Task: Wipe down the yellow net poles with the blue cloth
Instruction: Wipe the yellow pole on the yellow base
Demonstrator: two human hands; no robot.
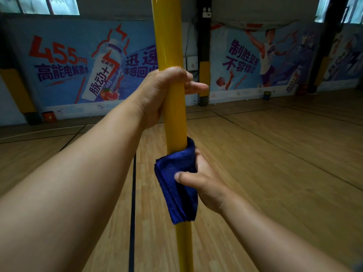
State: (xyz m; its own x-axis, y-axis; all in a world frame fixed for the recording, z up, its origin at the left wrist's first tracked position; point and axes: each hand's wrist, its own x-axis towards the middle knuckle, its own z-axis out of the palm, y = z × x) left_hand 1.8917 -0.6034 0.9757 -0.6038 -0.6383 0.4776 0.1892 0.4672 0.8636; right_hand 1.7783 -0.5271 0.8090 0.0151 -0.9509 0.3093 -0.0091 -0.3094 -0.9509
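Mid-wipe, I'd judge: my left hand [157, 93] grips the upright yellow pole [169, 46] bare, my right hand [204, 185] clamps the folded blue cloth [174, 173] around it lower down, can't tell clean from dirty, other poles out of view.

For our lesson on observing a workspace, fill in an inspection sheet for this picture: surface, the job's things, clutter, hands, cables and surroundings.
Surface: wooden court floor with dark painted lines.
Job's things: yellow net pole stands upright; folded blue cloth is wrapped round it lower down.
Clutter: small can on the floor by the far wall.
Hands: left hand grips the bare pole above the cloth; right hand holds the cloth against the pole.
Cables: wires run down the far wall to a small box.
Surroundings: sports-drink banner, basketball banner, high windows.
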